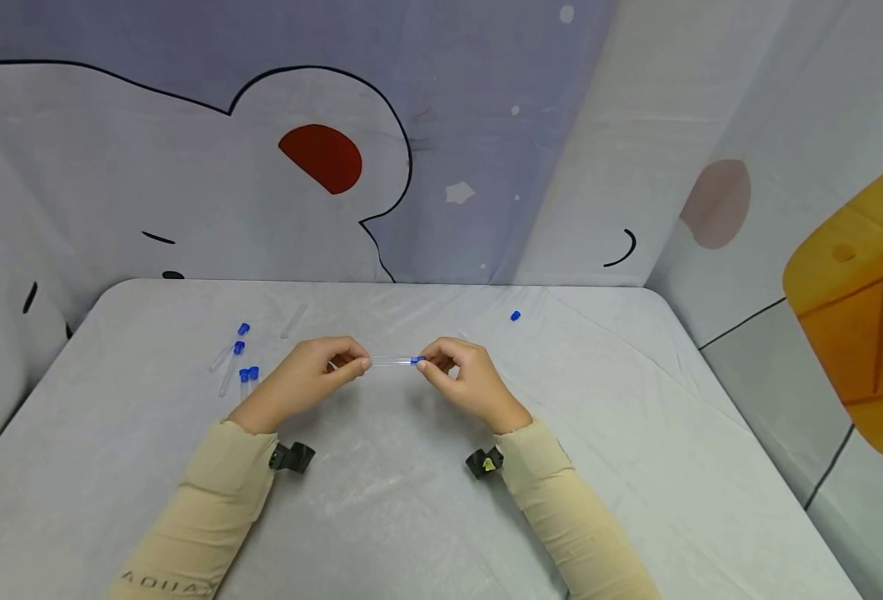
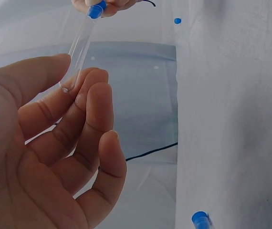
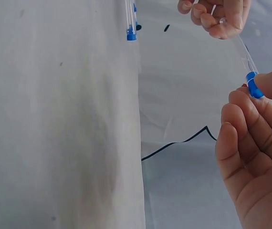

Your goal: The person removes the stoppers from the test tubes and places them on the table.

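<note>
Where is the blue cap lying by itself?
In the head view, the blue cap lies on the right side, near the far edge of the table, beyond the right hand.

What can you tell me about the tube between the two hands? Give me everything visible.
The tube is slim, straight and see-through, glass or clear plastic, with no contents visible. A bright blue cap sits on one end; I can't tell whether it is fully seated. The left hand pinches the bare end, and the right hand pinches the cap. It is held above the table, running side to side and roughly level in the head view.
</note>
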Available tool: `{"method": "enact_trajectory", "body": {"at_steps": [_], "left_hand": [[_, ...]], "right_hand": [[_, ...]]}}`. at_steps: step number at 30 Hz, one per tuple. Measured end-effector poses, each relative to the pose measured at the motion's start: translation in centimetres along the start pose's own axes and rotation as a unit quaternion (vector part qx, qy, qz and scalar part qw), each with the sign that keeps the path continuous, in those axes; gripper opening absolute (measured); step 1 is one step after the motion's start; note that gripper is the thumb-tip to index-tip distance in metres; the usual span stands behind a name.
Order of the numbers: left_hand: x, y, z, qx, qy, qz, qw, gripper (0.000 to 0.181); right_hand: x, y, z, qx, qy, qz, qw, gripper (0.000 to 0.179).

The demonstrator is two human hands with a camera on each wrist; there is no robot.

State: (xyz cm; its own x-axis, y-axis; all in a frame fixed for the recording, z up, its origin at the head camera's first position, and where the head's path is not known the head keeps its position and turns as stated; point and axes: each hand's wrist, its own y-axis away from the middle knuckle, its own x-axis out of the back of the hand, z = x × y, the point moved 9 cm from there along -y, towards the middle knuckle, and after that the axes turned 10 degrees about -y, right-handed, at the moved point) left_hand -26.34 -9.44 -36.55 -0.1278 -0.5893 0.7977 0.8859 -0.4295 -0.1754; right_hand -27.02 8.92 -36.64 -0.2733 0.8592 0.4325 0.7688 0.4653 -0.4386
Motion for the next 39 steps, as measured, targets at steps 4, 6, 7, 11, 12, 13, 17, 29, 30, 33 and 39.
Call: {"method": "enact_trajectory", "body": {"at_steps": [4, 6, 7, 11, 12, 13, 17, 29, 30, 33, 39], "left_hand": [[-0.02, -0.05, 0.01, -0.004, -0.001, 0.001, 1.0, 0.016], [-0.03, -0.06, 0.08, -0.006, -0.002, 0.001, 1.0, 0.016], [-0.03, -0.05, 0.11, -0.007, -0.002, 0.001, 1.0, 0.016], [0.05, -0.02, 0.33, -0.01, -0.004, 0.002, 0.9999, 0.016], [0.06, 0.0, 0.34, -0.009, -0.006, 0.002, 0.9999, 0.017], [0.06, -0.01, 0.33, -0.009, -0.006, 0.002, 0.9999, 0.017], [0.03, -0.04, 0.2, -0.008, -0.01, 0.005, 0.9999, 0.016], [-0.06, -0.08, -0.07, -0.005, -0.002, 0.005, 1.0, 0.013], [-0.04, -0.08, -0.09, -0.004, -0.002, 0.005, 1.0, 0.013], [-0.03, -0.08, -0.13, -0.002, -0.003, 0.004, 1.0, 0.013], [0.0, -0.09, -0.22, 0.0, -0.003, 0.003, 1.0, 0.014]], "right_hand": [[0.05, 0.0, 0.08, 0.002, 0.003, 0.006, 1.0, 0.005], [0.08, -0.01, 0.15, 0.001, 0.004, 0.009, 0.9999, 0.004], [0.09, -0.02, 0.16, 0.0, 0.004, 0.011, 0.9999, 0.004], [0.14, -0.03, 0.21, -0.003, 0.007, 0.016, 0.9998, 0.004], [0.14, -0.04, 0.19, -0.003, 0.008, 0.016, 0.9998, 0.004], [0.14, -0.05, 0.17, -0.003, 0.007, 0.016, 0.9998, 0.004], [0.12, -0.06, 0.12, 0.0, 0.004, 0.016, 0.9999, 0.004], [-0.02, 0.07, -0.09, 0.006, -0.002, 0.003, 1.0, 0.004], [-0.1, 0.08, -0.09, 0.008, -0.002, 0.0, 1.0, 0.004], [-0.25, 0.13, -0.08, 0.012, -0.004, -0.008, 0.9999, 0.005], [-0.41, 0.13, -0.09, 0.013, -0.009, -0.019, 0.9997, 0.008]]}}
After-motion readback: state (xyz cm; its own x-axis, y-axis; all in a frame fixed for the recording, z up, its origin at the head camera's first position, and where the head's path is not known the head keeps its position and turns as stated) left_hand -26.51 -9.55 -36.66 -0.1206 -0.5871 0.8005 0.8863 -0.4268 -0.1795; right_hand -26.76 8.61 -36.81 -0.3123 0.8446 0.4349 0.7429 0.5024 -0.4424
